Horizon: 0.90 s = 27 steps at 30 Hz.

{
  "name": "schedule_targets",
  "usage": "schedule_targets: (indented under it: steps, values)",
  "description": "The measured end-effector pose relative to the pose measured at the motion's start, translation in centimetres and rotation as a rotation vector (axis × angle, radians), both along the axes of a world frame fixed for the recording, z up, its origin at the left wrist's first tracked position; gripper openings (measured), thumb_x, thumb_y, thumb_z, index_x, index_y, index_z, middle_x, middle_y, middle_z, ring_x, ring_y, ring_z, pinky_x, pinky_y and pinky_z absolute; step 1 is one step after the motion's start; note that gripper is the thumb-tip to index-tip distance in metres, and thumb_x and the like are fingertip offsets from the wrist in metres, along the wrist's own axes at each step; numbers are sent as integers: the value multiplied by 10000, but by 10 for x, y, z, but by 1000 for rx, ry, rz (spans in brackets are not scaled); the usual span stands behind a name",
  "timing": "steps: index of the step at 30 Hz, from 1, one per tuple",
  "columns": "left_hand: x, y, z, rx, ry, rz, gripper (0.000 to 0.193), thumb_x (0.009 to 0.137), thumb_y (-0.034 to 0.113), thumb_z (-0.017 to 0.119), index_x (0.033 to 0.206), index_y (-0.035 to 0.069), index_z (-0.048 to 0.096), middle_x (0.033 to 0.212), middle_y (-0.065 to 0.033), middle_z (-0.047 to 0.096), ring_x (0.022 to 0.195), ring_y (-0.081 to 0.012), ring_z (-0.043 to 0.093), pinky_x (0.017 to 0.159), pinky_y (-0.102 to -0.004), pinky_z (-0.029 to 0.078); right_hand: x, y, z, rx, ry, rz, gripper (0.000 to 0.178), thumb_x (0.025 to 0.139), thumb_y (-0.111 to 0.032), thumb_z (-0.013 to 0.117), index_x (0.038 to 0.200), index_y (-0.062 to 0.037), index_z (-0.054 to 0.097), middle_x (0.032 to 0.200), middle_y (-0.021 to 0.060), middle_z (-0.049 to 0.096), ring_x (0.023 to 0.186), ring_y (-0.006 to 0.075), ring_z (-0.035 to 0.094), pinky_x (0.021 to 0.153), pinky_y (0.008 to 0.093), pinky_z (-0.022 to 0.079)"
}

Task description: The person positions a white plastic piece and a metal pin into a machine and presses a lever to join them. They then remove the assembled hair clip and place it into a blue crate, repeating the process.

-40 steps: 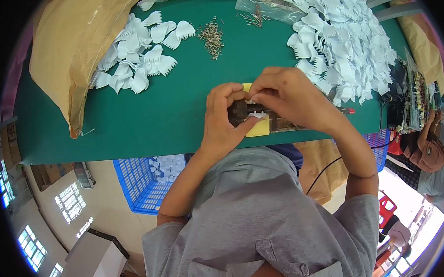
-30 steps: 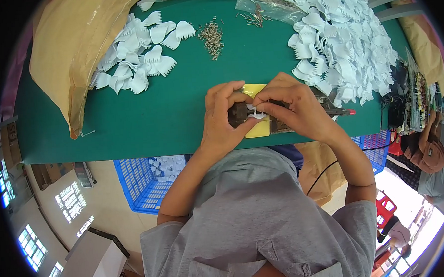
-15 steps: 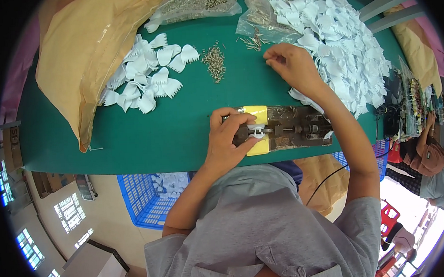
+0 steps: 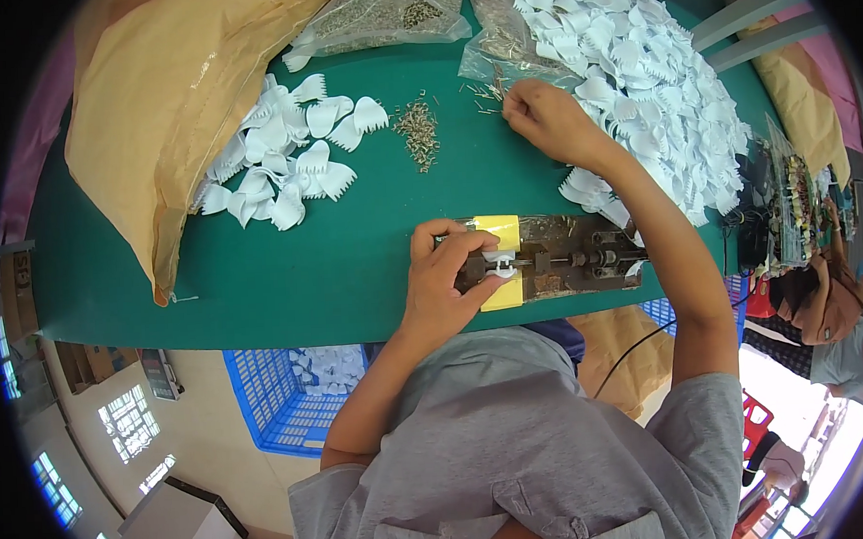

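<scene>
My left hand (image 4: 441, 277) pinches a small white plastic piece (image 4: 500, 265) between thumb and fingers. That piece sits at the left end of a dark metal jig (image 4: 570, 254), beside its strip of yellow tape (image 4: 501, 295). My right hand (image 4: 555, 124) is at the far side of the table, its fingertips drawn together by a few loose metal pins (image 4: 482, 92). Whatever its fingertips may hold is hidden. A heap of short metal pins (image 4: 418, 135) lies left of it. To its right rises a large pile of white toothed plastic pieces (image 4: 675, 114).
A smaller group of white toothed pieces (image 4: 287, 151) lies by a brown paper sack (image 4: 156, 137). Clear bags of metal parts (image 4: 382, 21) rest along the back of the green table (image 4: 307, 275). Below the front edge stands a blue basket (image 4: 264, 402) with white pieces inside.
My right hand has shifted slightly left toward the loose pins, and its fingers have drawn closer together. My left hand keeps its hold on the white piece in the jig.
</scene>
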<state>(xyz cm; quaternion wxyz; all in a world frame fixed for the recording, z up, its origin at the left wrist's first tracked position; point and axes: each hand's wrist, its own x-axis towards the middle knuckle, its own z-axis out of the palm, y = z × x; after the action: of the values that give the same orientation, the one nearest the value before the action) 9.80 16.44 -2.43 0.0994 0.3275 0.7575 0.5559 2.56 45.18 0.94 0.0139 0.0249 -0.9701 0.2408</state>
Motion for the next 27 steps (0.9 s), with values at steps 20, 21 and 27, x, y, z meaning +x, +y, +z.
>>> schedule_targets:
  steps: [20,21,27]
  values:
    - [3,3,-1,22,-13,45,504,715,11,909,1177,83,722,1114,-57,673,1158,-204,576,922,-326,538,162,-92,36,-119,300,-71,128,833,-102,818,954,-84,780,945,23,646,922,253,580,801,396,402]
    - [3,3,-2,25,-2,43,504,712,11,910,1174,85,723,1121,-60,670,1159,-205,576,921,-327,539,164,-94,37,-120,301,-71,128,833,-102,818,954,-84,780,945,23,646,922,253,580,801,396,402]
    - [1,2,2,15,41,35,474,703,21,916,1135,92,733,1114,-60,674,1142,-216,572,904,-331,531,159,-81,46,-334,301,-286,148,848,-13,797,990,-57,792,970,81,701,934,274,621,811,367,505]
